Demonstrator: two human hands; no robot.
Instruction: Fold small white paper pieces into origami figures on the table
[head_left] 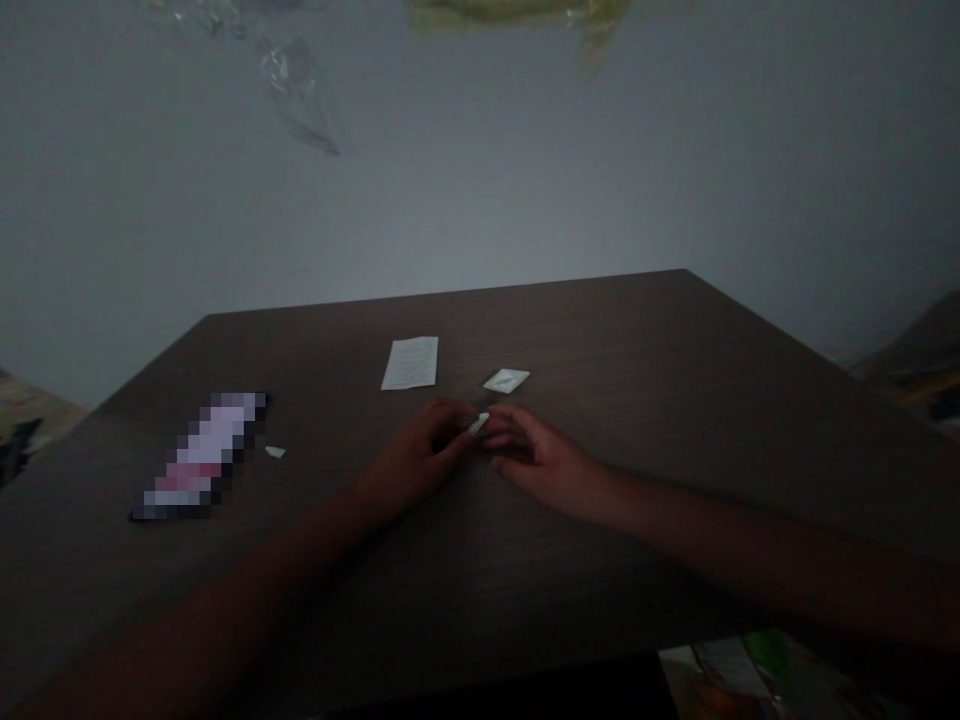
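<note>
Both of my hands meet near the middle of a dark wooden table [675, 400]. My left hand [420, 455] and my right hand [536, 455] pinch a small white object [478, 423] between their fingertips; it is too small and dim to name. Just beyond my right hand lies a small white packet [506, 380]. A folded white paper sheet [410, 362] lies flat behind my left hand.
A long flat item, blurred out, [202, 455] lies on the left of the table with a tiny white scrap [275, 452] beside it. A plain wall [480, 200] rises behind the table's far edge. The scene is dim.
</note>
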